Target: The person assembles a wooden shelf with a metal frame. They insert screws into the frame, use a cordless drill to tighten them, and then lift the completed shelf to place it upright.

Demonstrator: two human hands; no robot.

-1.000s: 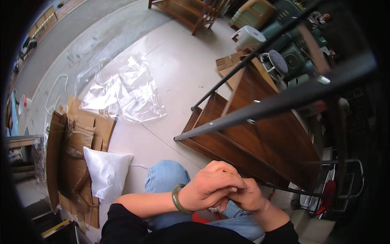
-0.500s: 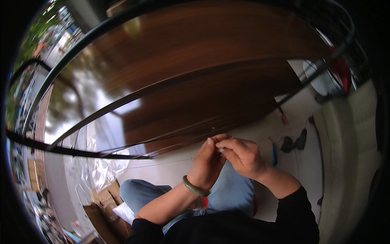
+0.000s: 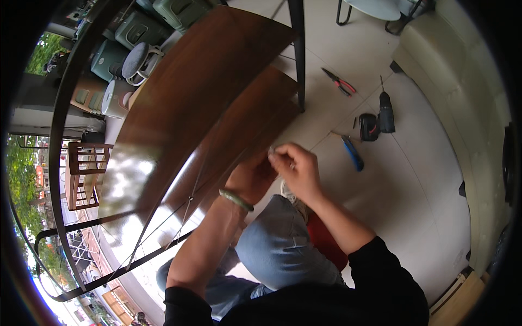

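My left hand (image 3: 253,176), with a green bangle (image 3: 237,200) at the wrist, is raised beside the lower edge of a dark brown shelf board (image 3: 260,117). Its fingers are closed and partly in shade. My right hand (image 3: 298,169) meets it at the fingertips, thumb and forefinger pinched together. Whatever lies between the fingertips is too small to make out. Thin crossed rods (image 3: 190,199) run along the shelf unit's black metal frame (image 3: 298,60), left of my hands.
On the tiled floor to the right lie red-handled pliers (image 3: 339,82), a cordless drill (image 3: 386,112), a battery pack (image 3: 370,127) and a blue-handled tool (image 3: 352,154). A greenish sofa (image 3: 454,92) borders the right side. Stools (image 3: 142,61) stand at the far left.
My view has swung toward the right, bringing the floor tools and shelf end into clearer sight. Both hands stay together at the fingertips, now closer to the shelf boards.
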